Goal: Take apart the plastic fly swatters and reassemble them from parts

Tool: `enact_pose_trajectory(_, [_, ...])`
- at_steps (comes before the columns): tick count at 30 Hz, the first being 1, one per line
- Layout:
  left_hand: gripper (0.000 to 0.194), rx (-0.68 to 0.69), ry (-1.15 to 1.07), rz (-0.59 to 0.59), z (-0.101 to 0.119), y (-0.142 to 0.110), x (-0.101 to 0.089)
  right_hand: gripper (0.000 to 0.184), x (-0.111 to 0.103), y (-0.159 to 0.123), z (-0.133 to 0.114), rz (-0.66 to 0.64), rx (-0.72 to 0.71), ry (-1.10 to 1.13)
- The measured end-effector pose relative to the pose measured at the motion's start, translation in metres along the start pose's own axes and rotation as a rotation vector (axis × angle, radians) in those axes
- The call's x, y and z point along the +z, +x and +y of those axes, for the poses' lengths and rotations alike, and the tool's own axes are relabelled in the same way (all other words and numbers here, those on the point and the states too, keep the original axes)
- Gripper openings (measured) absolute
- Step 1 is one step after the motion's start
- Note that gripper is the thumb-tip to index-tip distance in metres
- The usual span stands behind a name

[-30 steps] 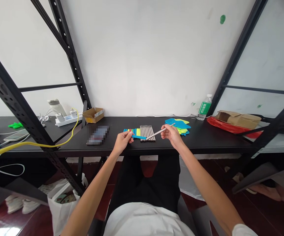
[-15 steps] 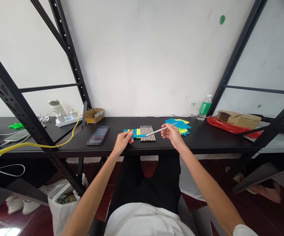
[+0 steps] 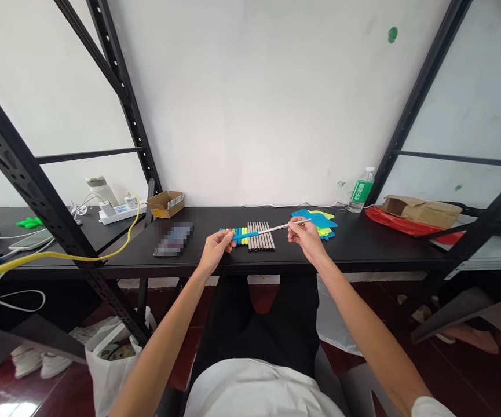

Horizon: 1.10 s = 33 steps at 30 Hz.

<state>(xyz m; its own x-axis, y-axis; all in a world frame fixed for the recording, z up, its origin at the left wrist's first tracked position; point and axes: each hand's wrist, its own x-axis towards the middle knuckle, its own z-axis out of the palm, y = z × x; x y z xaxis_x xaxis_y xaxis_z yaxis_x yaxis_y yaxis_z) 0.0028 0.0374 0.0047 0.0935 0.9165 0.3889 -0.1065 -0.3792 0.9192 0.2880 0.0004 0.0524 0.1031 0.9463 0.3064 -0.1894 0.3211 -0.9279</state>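
Note:
My left hand (image 3: 218, 248) is closed on a blue tube (image 3: 247, 235) that points right. My right hand (image 3: 304, 236) pinches a thin silver metal rod (image 3: 276, 228). The rod's left end meets the tube's right end, and the two lie almost in one line. Below them on the table is a row of silver rods (image 3: 262, 240), side by side. Left of those lies a row of coloured tubes (image 3: 244, 231), yellow and blue with a bit of red, partly hidden by my left hand. Blue and yellow flat shapes (image 3: 320, 219) are piled behind my right hand.
A phone (image 3: 174, 240) and a small open cardboard box (image 3: 165, 204) are on the left of the black table (image 3: 363, 249). A water bottle (image 3: 361, 190) stands at the back right, near a red bag (image 3: 406, 225) under cardboard. A yellow cable (image 3: 115, 249) crosses at left.
The blue tube and the rod have tilted from a bent line into a nearly straight one, rising to the right. My right hand's fingers have closed in more; both hands stay in nearly the same place.

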Motion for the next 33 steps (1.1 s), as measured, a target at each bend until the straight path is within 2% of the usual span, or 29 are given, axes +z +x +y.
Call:
enact_pose_trajectory(4, [0.039, -0.019, -0.047, 0.024, -0.002, 0.0, -0.001, 0.036, -0.003, 0.001, -0.002, 0.048, 0.041, 0.023])
enact_pose_trajectory(10, [0.04, -0.034, -0.144, 0.081, 0.0, 0.001, -0.001, 0.024, -0.01, 0.007, -0.003, 0.012, 0.07, 0.067])
enact_pose_trajectory(15, [0.036, -0.044, -0.165, 0.117, 0.001, 0.001, -0.001, 0.02, -0.019, 0.013, 0.015, 0.023, 0.094, 0.083])
enact_pose_trajectory(19, [0.035, -0.035, -0.138, 0.136, 0.001, 0.001, 0.0, 0.03, -0.024, 0.017, 0.034, 0.087, 0.143, 0.043])
enact_pose_trajectory(23, [0.036, -0.026, -0.13, 0.172, 0.0, 0.002, 0.0, 0.033, -0.028, 0.019, 0.046, 0.074, 0.089, -0.062])
enact_pose_trajectory(28, [0.039, -0.027, -0.206, 0.309, 0.003, 0.002, -0.001, 0.035, -0.031, 0.02, 0.053, -0.033, 0.018, -0.159])
enact_pose_trajectory(33, [0.043, -0.036, -0.254, 0.389, 0.006, 0.002, 0.001, 0.037, -0.032, 0.02, 0.056, -0.052, -0.014, -0.203])
